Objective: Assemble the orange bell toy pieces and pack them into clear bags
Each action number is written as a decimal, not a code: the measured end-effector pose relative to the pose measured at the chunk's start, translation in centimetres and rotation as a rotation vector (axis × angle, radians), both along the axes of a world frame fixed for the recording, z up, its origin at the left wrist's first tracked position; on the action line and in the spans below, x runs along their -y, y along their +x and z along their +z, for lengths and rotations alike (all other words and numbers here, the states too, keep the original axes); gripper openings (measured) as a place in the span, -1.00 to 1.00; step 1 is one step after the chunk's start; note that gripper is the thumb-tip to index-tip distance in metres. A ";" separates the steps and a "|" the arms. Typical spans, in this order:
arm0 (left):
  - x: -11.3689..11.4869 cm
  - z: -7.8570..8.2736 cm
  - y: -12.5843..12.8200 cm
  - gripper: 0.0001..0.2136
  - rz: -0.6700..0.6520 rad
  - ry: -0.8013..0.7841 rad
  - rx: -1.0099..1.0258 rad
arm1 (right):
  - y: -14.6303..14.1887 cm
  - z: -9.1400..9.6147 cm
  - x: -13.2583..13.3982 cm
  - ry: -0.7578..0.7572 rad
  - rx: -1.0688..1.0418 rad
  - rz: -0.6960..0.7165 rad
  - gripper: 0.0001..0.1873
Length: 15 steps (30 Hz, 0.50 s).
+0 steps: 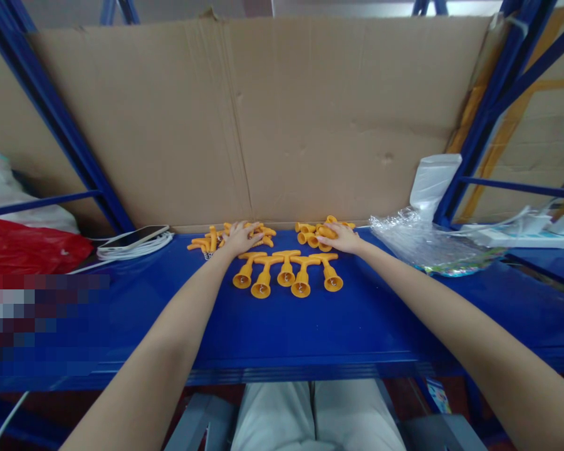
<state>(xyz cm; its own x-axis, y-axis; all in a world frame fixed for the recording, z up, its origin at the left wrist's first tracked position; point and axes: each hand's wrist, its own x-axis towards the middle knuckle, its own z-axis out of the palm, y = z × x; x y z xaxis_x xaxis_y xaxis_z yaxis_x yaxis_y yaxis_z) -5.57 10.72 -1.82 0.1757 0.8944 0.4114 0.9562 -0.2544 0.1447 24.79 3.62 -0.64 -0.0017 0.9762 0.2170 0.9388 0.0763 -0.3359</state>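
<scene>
My left hand rests on a pile of small orange plastic pieces at the back of the blue shelf, fingers curled over them. My right hand lies on a second orange pile to the right, fingers bent around one piece. Between and in front of both hands stands a row of several assembled orange T-shaped parts with flared ends. What exactly each hand grips is partly hidden.
A phone on a coiled white cable lies at the left. A red bag sits far left. Crumpled clear plastic bag and a white power strip are at the right. Cardboard backs the shelf.
</scene>
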 end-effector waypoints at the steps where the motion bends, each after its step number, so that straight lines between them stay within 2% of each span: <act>1: 0.0 0.0 0.0 -0.46 0.000 0.002 0.011 | 0.3 0.2 0.2 0.017 0.012 0.007 -0.24; 5: 0.7 0.3 -0.1 -0.42 0.008 0.003 0.028 | 2.8 1.5 1.5 0.153 0.128 -0.039 -0.41; 8: 1.5 1.1 -0.3 -0.42 0.021 0.026 0.056 | 5.5 2.9 3.1 0.213 0.261 -0.269 -0.57; 11: 2.3 2.5 -0.1 -0.43 0.044 0.047 0.122 | 8.0 3.6 4.5 0.077 0.326 -0.464 -0.59; 15: 3.3 4.7 1.0 -0.42 0.057 0.005 0.307 | 10.0 3.2 5.4 -0.065 0.294 -0.548 -0.52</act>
<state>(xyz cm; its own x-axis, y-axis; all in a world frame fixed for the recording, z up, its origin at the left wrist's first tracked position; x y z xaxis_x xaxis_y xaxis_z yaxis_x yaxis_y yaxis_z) -4.62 7.41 2.91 -0.0078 0.8971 0.4417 0.8809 -0.2030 0.4276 34.81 -1.80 2.59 0.4527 0.8631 0.2241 0.8894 -0.4548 -0.0451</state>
